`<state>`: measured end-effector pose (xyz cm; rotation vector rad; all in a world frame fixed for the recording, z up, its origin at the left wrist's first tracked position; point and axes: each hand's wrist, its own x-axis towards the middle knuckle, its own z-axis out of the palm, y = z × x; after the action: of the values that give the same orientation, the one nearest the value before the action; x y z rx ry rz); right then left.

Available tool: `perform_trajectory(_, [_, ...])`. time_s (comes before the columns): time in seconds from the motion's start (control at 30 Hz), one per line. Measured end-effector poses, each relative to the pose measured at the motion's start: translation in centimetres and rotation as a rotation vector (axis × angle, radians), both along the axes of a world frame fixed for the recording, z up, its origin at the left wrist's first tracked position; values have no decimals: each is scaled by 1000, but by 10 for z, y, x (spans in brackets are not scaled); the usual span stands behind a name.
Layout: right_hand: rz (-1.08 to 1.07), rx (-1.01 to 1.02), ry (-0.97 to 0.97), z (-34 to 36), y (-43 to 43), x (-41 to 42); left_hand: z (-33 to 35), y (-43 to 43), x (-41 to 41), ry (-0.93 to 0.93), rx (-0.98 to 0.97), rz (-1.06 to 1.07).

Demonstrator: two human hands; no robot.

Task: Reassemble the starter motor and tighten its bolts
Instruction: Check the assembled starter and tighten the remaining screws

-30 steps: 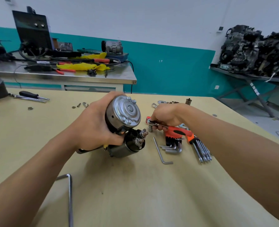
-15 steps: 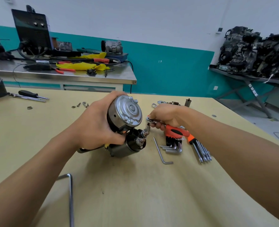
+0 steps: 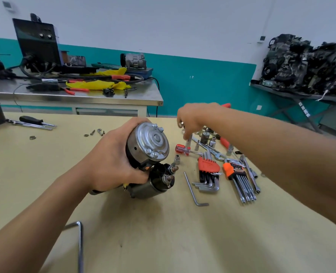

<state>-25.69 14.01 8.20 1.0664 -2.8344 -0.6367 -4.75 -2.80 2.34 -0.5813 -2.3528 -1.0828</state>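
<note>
Left hand [image 3: 112,162] is wrapped tight round the starter motor [image 3: 151,142], thumb across the front. The motor sits tilted on the yellow table [image 3: 163,233] with its silver end cap facing up and out and its solenoid [image 3: 155,184] underneath. Right hand [image 3: 194,119] is up above the tool pile, fingers curled on a ratchet wrench [image 3: 188,139]. Its socket end hangs down and its orange grip pokes out behind the wrist. Hex key sets [image 3: 207,168] and a red screwdriver [image 3: 183,149] lie just right of the motor.

Yellow table [image 3: 163,233], hex key sets [image 3: 208,170], loose hex key [image 3: 192,191], sockets [image 3: 177,159], screwdriver [image 3: 183,149]
</note>
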Motion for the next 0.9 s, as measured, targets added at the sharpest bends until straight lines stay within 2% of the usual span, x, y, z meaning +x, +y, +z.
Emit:
perform_trajectory(0.1, [-12, 211, 17, -15, -12, -3, 1, 1, 0, 1, -17, 8])
perform_trajectory(0.27, [-13, 425, 54, -32, -23, -6, 2, -1, -1, -14, -10, 9])
perform_trajectory(0.6, [55, 371, 157, -40, -18, -1, 2, 0, 0, -15, 8, -14])
perform_trajectory(0.73, [84, 71, 50, -17, 1, 5, 2, 0, 0, -25, 18, -21])
perform_trajectory(0.9, [77, -561, -416, 8, 52, 43, 1, 0, 0, -19, 19, -12])
